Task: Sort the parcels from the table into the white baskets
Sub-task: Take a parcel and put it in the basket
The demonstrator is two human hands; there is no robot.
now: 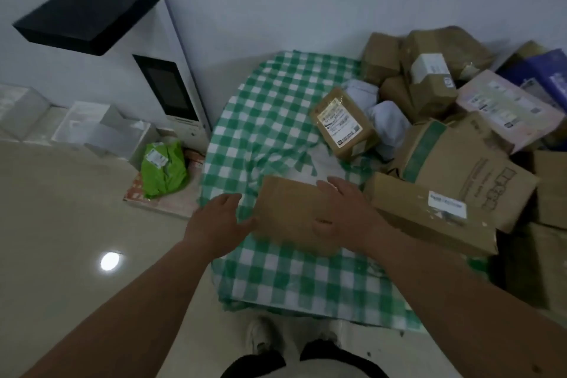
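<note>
You had the flat brown parcel (288,215) lying on the green checked cloth (270,107) at the table's near left edge; your right hand (343,212) lay on top with fingers straight and together, your left hand (221,221) spread loosely at its left edge, thumb against it. Neither hand gripped it, so lifting it that way risked it sliding off onto the floor; the white baskets (101,129) stood well apart to the left, a long carry for a loose hold.

Illumination is dim and even, with a cool grey cast and low contrast. A round white glare spot (109,261) on the glossy floor (61,209) reflects an overhead light. Shadows are soft and faint. Motion blur softens both hands and the parcels; label print is unreadable. Wide-angle distortion bends the frame edges, tilting the white cabinet (171,77) and stretching the forearms toward the lower corners
</note>
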